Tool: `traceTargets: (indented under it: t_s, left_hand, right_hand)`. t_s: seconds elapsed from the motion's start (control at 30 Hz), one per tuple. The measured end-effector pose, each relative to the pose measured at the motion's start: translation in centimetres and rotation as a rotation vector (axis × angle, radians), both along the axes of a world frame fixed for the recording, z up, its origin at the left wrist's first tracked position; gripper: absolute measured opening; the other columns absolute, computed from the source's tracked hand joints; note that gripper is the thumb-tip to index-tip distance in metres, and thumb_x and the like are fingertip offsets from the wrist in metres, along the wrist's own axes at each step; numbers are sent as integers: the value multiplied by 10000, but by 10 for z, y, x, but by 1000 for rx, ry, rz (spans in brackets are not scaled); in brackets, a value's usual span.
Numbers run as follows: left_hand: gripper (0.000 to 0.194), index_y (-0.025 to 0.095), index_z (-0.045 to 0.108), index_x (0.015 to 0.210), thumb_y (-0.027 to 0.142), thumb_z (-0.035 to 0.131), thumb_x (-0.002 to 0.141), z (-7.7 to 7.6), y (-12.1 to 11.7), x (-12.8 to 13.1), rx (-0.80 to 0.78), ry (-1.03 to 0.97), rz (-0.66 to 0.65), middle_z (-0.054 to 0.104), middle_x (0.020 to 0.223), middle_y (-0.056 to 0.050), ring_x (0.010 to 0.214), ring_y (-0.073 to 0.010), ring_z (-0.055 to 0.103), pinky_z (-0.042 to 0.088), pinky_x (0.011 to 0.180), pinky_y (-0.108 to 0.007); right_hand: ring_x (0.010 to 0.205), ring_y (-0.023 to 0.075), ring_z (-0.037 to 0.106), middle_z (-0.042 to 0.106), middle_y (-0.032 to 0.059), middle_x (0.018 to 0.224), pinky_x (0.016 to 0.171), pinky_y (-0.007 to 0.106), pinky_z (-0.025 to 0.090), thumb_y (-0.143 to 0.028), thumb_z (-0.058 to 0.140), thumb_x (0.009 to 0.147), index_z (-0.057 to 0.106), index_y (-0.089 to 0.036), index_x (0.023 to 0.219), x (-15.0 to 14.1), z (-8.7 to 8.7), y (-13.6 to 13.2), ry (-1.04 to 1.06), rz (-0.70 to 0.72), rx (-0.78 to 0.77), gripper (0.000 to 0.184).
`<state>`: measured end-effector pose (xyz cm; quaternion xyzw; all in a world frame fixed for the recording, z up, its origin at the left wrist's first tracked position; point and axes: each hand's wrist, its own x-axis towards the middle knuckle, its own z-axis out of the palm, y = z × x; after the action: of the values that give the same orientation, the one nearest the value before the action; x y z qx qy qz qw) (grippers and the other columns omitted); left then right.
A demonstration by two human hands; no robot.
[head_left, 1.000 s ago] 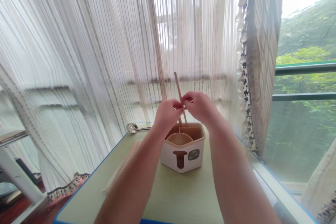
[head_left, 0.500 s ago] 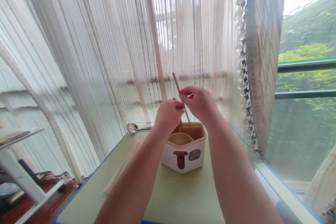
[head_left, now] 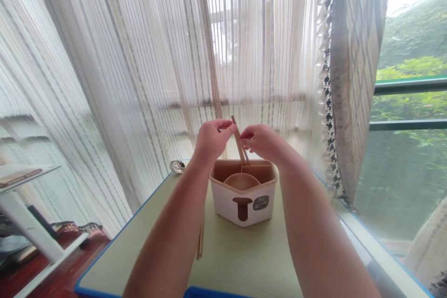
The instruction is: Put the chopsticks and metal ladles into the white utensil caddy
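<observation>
A white holder (head_left: 223,202) with a brown divided inside and a T-shaped cutout stands on the table. Two brown sticks that look like chopsticks (head_left: 239,144) lean upright at its back, their lower ends reaching into the rear part. My left hand (head_left: 213,138) has thumb and fingers pinched at the upper end of one. Lower down, my right hand (head_left: 260,139) pinches at the sticks from the right side. Inside the front of the holder is a rounded brown divider (head_left: 242,180).
More thin wooden sticks (head_left: 200,240) lie on the table, partly hidden by my left forearm. A metal slotted spoon (head_left: 177,166) rests at the far left corner. A blue edge (head_left: 209,293) shows at the near side. Sheer curtains (head_left: 157,56) hang behind the table.
The stick in my right hand has dropped lower into the holder. My left hand has moved up and left to the sticks' upper end; my right hand has moved down slightly.
</observation>
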<state>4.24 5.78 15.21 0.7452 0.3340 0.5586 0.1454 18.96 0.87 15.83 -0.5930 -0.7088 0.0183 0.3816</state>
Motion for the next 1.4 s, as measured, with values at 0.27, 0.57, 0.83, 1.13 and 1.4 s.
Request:
traceTargets:
  t_s: [0.27,0.57,0.83,1.13,1.4]
  left_hand:
    - [236,168,674,864,342,621,713,-7,9,9,-30,-25,-30,669,797,-44,684,-133,574,459,666,-280]
    - [437,162,636,995,303,731,592,-11,17,8,-166,-30,-135,661,910,-76,772,-160,595,471,693,-303]
    - [346,140,641,930,191,713,595,-19,27,9,-261,-114,-248,679,798,-65,725,-159,625,487,746,-348]
    - [266,150,681,832,210,729,578,-12,19,12,-230,-262,-317,689,798,-54,760,-158,633,505,773,-340]
    - [252,125,677,781,210,750,555,-17,27,13,-365,-279,-408,679,748,-53,701,-149,628,525,746,-357]
  right_hand:
    - [622,118,564,655,42,743,514,206,377,-228,569,757,664,-191,794,-1,-2,4,-108,-86,-176,108]
    - [605,132,552,648,42,711,497,225,359,-238,602,720,681,-193,761,1,-6,11,-261,-144,-308,100]
    - [613,131,546,650,36,716,515,230,366,-287,615,701,695,-207,789,4,-8,14,-246,-117,-331,144]
    - [539,101,486,602,14,624,489,222,333,-270,603,687,685,-193,738,6,-6,14,-204,-69,-281,124]
    - [551,102,485,592,11,625,490,221,331,-288,597,692,678,-188,741,10,-7,12,-164,-24,-294,138]
